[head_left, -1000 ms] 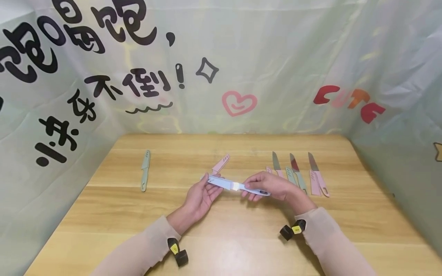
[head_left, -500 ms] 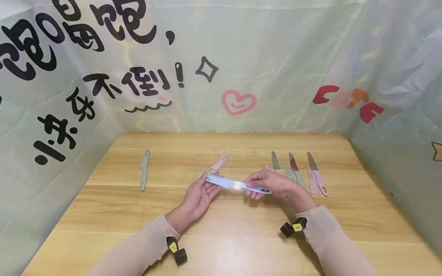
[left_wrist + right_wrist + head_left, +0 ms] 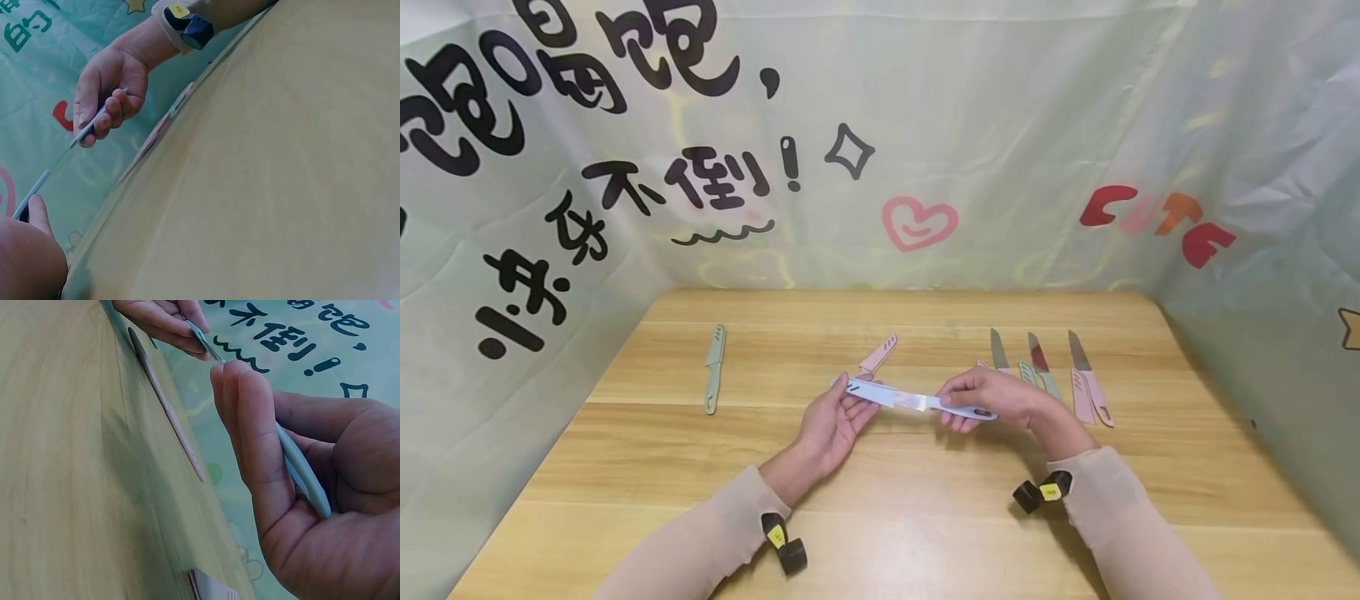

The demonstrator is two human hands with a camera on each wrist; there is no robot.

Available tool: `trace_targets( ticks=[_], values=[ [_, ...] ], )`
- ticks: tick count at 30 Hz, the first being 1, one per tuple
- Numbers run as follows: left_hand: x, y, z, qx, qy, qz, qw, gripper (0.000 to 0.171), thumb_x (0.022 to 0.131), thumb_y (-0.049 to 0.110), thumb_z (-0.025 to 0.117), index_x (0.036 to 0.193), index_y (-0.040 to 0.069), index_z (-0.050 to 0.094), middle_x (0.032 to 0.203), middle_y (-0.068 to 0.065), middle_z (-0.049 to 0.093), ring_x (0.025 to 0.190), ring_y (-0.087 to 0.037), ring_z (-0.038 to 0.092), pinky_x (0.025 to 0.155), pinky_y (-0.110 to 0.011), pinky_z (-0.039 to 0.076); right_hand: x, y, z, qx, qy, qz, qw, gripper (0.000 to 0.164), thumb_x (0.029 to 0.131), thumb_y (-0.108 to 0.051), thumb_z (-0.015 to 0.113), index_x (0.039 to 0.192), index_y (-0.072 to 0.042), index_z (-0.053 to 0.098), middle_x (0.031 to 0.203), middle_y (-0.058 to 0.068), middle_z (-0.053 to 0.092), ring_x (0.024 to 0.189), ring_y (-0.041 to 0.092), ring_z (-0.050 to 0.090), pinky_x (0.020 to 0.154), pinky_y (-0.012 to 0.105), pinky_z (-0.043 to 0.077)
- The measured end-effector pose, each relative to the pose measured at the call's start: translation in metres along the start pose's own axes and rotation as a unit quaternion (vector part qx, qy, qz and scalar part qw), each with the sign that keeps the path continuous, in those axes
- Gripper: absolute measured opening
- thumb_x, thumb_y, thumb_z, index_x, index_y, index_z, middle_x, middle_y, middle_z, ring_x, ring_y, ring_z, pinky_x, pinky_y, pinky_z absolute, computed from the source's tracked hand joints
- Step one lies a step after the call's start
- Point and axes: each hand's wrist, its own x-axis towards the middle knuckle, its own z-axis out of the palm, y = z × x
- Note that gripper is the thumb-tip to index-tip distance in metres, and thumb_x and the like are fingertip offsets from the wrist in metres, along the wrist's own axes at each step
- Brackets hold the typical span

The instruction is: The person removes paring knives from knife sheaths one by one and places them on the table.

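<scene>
Tabletop (image 3: 887, 517) beneath, left hand (image 3: 833, 432) pinches sheath (image 3: 874, 393), right hand (image 3: 1000, 398) grips knife (image 3: 912, 402), its tip hidden.

laid out across a wood-grain table (image 3: 880, 517)
at the left lies a sheathed green knife (image 3: 712, 371); near the middle, a slanting pink sheath (image 3: 879, 354), its near end hidden; at the right, in a row with blades bare, a partly hidden pink knife (image 3: 998, 350), an unsheathed green knife (image 3: 1038, 354) with a green sheath (image 3: 1027, 373) just left, and another pink knife (image 3: 1097, 396) with its pink cover (image 3: 1081, 400) beside the handle.
</scene>
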Motion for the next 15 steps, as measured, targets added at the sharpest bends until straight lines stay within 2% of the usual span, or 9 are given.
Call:
trace_targets(
  ticks=[7,15],
  values=[
    [0.0002,0.0026,0.0001,0.004,0.005,0.005,1.0000,0.053,0.107,0.030,0.036,0.143,-0.010,0.035,0.135,-0.028,0.051,0.122,-0.032,0.056,0.103,-0.035,0.049,-0.0027,-0.0021,-0.0017,-0.009,0.005,0.003,1.000,0.032,0.099,-0.014,0.057,0.116,0.014,0.060,0.096,0.024,0.067,0.079,0.025,0.068,0.074,0.038,0.063],
    [0.0002,0.0052,-0.0003,0.003,0.011,0.010,0.9999,0.053,0.107,0.029,0.036,0.142,-0.010,0.034,0.141,-0.030,0.044,0.122,-0.032,0.055,0.103,-0.034,0.049,-0.0046,-0.0015,-0.0040,-0.014,0.008,-0.001,1.000,0.033,0.100,-0.013,0.056,0.116,0.014,0.059,0.095,0.021,0.068,0.077,0.022,0.068,0.074,0.040,0.062]
  ],
)
